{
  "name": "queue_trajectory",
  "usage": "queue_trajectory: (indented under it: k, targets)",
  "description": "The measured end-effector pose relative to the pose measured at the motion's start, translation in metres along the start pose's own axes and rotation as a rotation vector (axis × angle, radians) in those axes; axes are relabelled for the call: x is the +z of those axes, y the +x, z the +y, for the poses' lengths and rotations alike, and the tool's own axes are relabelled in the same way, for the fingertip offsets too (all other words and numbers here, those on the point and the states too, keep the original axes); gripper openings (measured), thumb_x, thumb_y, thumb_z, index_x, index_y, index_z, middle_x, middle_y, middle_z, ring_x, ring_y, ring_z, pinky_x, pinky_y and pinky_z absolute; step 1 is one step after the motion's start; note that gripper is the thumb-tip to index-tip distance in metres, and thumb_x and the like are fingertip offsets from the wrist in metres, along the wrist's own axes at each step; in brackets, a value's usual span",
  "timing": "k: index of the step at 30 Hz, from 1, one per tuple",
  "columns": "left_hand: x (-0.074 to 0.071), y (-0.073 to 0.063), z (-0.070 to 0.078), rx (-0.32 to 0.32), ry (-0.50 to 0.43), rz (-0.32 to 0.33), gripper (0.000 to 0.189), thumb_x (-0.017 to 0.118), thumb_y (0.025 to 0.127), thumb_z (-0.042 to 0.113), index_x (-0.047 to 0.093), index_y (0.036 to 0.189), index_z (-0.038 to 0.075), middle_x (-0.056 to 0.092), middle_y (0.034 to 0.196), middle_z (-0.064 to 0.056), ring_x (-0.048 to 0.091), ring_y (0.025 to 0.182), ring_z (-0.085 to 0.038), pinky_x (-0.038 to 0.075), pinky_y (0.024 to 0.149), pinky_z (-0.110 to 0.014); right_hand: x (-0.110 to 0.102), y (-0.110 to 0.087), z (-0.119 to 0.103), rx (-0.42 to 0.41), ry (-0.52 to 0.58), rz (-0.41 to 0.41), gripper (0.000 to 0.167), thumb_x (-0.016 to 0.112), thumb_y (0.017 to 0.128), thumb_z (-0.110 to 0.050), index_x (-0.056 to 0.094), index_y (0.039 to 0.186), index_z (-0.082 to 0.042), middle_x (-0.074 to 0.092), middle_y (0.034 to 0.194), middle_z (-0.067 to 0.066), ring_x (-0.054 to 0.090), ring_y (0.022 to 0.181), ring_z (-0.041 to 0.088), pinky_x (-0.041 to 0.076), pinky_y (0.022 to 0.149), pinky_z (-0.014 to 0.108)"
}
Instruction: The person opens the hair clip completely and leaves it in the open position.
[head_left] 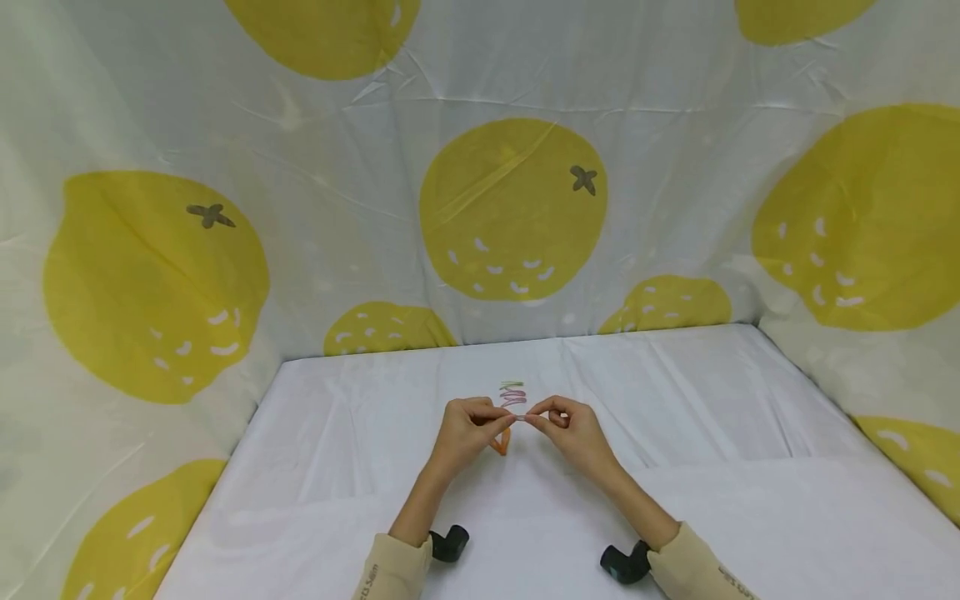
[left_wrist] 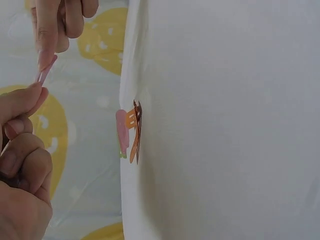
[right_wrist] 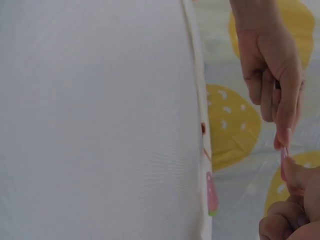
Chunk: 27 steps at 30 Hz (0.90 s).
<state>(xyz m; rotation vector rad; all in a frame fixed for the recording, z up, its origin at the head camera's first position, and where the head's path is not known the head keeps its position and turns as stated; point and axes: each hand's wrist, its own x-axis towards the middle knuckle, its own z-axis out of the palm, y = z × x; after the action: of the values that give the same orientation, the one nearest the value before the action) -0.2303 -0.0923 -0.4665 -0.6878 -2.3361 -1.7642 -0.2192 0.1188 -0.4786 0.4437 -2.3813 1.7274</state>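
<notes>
Head view: left hand (head_left: 467, 427), right hand (head_left: 576, 428) pinch pink strip (head_left: 520, 417), partly hidden; orange piece (head_left: 503, 451) partly covered.

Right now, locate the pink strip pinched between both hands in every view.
Head: pink strip just below and right of centre, between left hand and right hand.
Left wrist: pink strip near the left edge, upper half.
Right wrist: pink strip toward the right edge, below mid-height.
Shared landmark: yellow-printed cloth.
</notes>
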Motion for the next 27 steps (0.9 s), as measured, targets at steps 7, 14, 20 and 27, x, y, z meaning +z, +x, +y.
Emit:
queue_trajectory:
  k: [7, 14, 20, 27]
  targets:
    - [0.004, -0.001, 0.002, 0.089, 0.077, 0.040, 0.004, 0.082, 0.084, -0.002, 0.083, 0.088, -0.003, 0.065, 0.066, -0.014, 0.048, 0.057, -0.003, 0.038, 0.052, -0.016, 0.003, 0.000, -0.002, -0.023, -0.081, 0.025, 0.006, 0.080, 0.091, -0.021, 0.077, 0.090, -0.016, 0.032, 0.062, -0.005, 0.026, 0.053, -0.002, 0.024, 0.052, 0.017]
    - [0.007, -0.001, 0.003, 0.125, 0.103, 0.058, 0.004, 0.082, 0.082, -0.005, 0.082, 0.086, -0.004, 0.063, 0.063, -0.012, 0.046, 0.055, -0.002, 0.036, 0.051, -0.016, 0.004, -0.001, -0.002, -0.095, -0.118, 0.046, 0.007, 0.080, 0.090, -0.019, 0.076, 0.088, -0.014, 0.030, 0.061, -0.008, 0.025, 0.052, -0.003, 0.024, 0.052, 0.017]
    - [0.009, -0.001, 0.002, 0.148, 0.115, 0.073, 0.006, 0.081, 0.082, -0.009, 0.083, 0.085, -0.003, 0.062, 0.060, -0.011, 0.044, 0.053, 0.000, 0.035, 0.050, -0.015, 0.005, -0.001, -0.002, -0.099, -0.141, 0.061, 0.008, 0.080, 0.090, -0.018, 0.076, 0.089, -0.012, 0.029, 0.059, -0.009, 0.025, 0.052, -0.003, 0.023, 0.052, 0.017]
    - [0.011, 0.000, 0.000, 0.156, 0.135, 0.078, 0.007, 0.082, 0.080, -0.010, 0.082, 0.084, -0.004, 0.057, 0.058, -0.009, 0.042, 0.053, 0.001, 0.034, 0.050, -0.016, 0.006, -0.001, -0.003, -0.074, -0.154, 0.073, 0.008, 0.081, 0.090, -0.017, 0.076, 0.088, -0.012, 0.030, 0.058, -0.008, 0.025, 0.051, -0.002, 0.023, 0.052, 0.017]
